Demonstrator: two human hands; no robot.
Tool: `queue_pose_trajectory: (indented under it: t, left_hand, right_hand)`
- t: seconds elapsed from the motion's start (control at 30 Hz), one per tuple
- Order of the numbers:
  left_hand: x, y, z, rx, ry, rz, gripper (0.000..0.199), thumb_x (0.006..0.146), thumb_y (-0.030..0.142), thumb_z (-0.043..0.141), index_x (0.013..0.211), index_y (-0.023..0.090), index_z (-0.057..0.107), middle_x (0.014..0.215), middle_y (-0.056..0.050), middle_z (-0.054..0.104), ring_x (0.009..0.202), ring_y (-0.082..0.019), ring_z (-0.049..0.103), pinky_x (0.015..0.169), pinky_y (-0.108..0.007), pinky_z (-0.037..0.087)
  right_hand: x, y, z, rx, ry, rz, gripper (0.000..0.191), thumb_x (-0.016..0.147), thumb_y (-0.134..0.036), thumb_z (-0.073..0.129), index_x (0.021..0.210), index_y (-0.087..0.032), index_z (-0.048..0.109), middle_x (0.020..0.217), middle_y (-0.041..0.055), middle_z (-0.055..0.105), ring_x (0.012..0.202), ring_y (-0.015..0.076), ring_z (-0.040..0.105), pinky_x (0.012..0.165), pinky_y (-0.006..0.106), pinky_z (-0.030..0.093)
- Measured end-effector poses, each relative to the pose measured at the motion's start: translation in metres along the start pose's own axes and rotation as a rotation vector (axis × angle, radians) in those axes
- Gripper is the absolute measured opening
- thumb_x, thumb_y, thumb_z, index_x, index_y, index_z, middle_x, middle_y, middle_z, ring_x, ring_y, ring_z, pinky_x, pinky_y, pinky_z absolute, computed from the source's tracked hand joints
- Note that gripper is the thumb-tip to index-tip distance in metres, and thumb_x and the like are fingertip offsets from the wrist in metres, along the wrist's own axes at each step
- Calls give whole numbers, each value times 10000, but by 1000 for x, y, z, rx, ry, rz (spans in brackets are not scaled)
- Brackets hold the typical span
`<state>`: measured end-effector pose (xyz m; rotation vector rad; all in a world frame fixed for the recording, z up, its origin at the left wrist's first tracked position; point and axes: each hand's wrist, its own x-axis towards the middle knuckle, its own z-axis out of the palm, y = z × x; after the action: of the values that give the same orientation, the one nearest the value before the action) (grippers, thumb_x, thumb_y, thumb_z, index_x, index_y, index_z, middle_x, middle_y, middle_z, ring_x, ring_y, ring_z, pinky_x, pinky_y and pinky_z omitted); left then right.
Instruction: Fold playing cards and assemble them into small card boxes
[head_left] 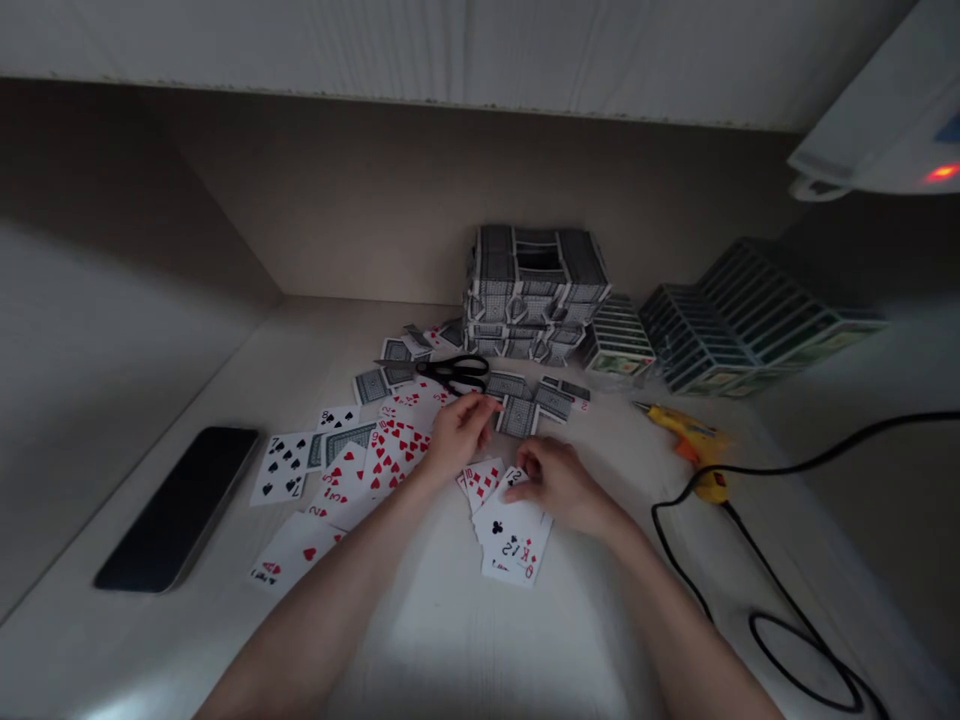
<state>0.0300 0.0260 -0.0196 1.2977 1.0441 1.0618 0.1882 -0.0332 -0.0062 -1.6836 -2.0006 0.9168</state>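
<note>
Fanned playing cards (pixel 499 525) lie on the pale surface, a two of clubs on top. My right hand (pixel 559 482) rests at their upper right, its fingers curled and closed at the top card's edge. Just above and left, my left hand (pixel 461 435) has its fingers pressed together; anything small between them cannot be made out. Red-suited cards (pixel 397 455) spread out left of that hand. Small face-down card pieces (pixel 517 415) lie beyond both hands, beside black-handled scissors (pixel 457 372).
A patterned card box (pixel 536 290) stands at the back, with green-edged card stacks (pixel 750 320) to its right. A yellow glue gun (pixel 694 440) and its looping black cord (pixel 757 540) lie at right. A dark phone (pixel 180 510) is at left. White panel overhead.
</note>
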Motion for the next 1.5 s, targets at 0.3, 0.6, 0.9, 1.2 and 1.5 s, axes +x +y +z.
queue_pose_trajectory:
  t: [0.3, 0.6, 0.9, 1.2, 1.5]
  left_hand:
    - [-3, 7, -2, -59, -42, 15, 318, 739, 460, 560, 740, 149, 628, 488, 43, 504, 441, -86, 460, 453, -209, 364]
    - [-4, 0, -6, -218, -17, -13, 357, 690, 471, 611, 587, 129, 606, 543, 13, 568, 501, -91, 490, 486, -212, 367]
    - [-5, 0, -3, -140, -90, -86, 311, 642, 413, 676, 747, 123, 635, 627, -9, 622, 445, -79, 501, 407, -199, 411]
    - [-3, 11, -2, -105, 1, -76, 307, 700, 424, 618, 597, 141, 557, 396, 49, 496, 295, -70, 427, 293, -169, 259]
    - [0, 3, -3, -31, 48, -57, 310, 681, 433, 639, 613, 135, 585, 436, 56, 507, 306, -55, 404, 317, -180, 281]
  right_hand:
    - [9, 11, 4, 598, 75, 29, 289, 636, -414, 687, 654, -183, 514, 595, -48, 468, 533, 96, 413, 482, 214, 304]
    - [16, 14, 1, 863, 357, 90, 337, 673, -476, 647, 610, -173, 513, 564, -40, 503, 509, 91, 420, 491, 215, 320]
    - [24, 15, 8, 791, 597, 69, 337, 721, -512, 587, 755, -178, 554, 577, -38, 500, 487, 95, 422, 456, 221, 343]
    - [24, 11, 20, 733, 476, 71, 347, 761, -509, 542, 891, -188, 529, 442, -59, 496, 369, 107, 442, 377, 218, 330]
    - [22, 11, 18, 683, 421, 54, 338, 760, -524, 536, 690, -196, 499, 423, -64, 461, 352, 89, 422, 357, 208, 300]
